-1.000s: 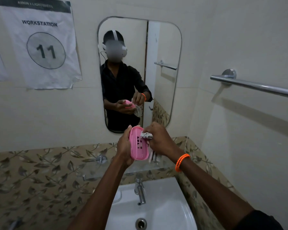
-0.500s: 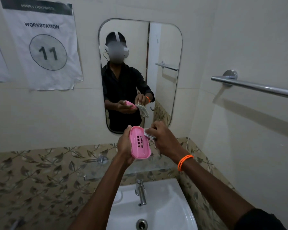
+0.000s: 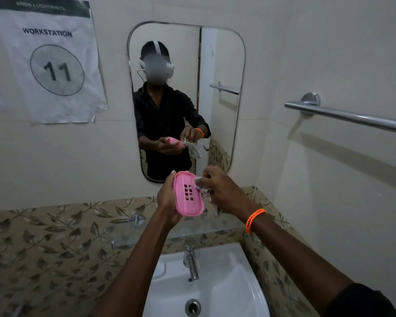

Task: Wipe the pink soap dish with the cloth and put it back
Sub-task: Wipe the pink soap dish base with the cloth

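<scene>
Pink soap dish point(image 3: 188, 194) sits tilted on edge in my left hand point(image 3: 167, 200), its slotted face turned toward me, held up in front of the lower edge of the mirror point(image 3: 224, 65) and above the glass shelf point(image 3: 215, 227). My left fingers curl round its far long side and my thumb hooks its top end. My right hand point(image 3: 222, 188) pinches the pale cloth point(image 3: 200, 185) bunched against the dish's right rim, with more of it hanging below my fingers. An orange bracelet point(image 3: 254, 219) rings my right wrist. Below are the tap point(image 3: 191, 261) and white basin point(image 3: 233, 291). A towel bar point(image 3: 352, 116) runs along the right wall; a workstation sign point(image 3: 53, 62) hangs left.
</scene>
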